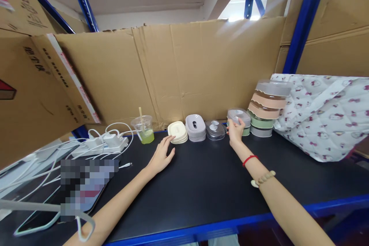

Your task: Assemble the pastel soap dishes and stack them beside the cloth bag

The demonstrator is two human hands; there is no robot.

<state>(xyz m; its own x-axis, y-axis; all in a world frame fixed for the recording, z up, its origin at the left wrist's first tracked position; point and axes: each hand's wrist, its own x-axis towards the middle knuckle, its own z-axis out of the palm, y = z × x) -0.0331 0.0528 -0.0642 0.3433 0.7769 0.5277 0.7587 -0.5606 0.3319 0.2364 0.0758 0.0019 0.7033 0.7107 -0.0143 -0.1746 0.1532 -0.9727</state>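
Note:
My left hand (pixel 162 157) rests with its fingers stretched out, their tips at the front edge of a small stack of cream square lids (pixel 177 130). My right hand (pixel 235 132) is closed at the front left of a short stack of round containers, lilac on top with a clear lid (pixel 240 114) and green below. Between the hands sit lilac square dishes (pixel 195 127), stacked, with a dark slot in the top one. Beside them lie clear lids (pixel 216 130). A taller stack of lidded containers (pixel 266 104), in lilac, peach, green and grey, stands right of my right hand.
A cup of green drink (pixel 147 135) with a straw stands left of the lids. Farther left are a power strip (pixel 111 142) with white cables and a blurred-out device (pixel 89 184). A patterned white bag (pixel 323 117) fills the right. Cardboard (pixel 187 69) walls the back.

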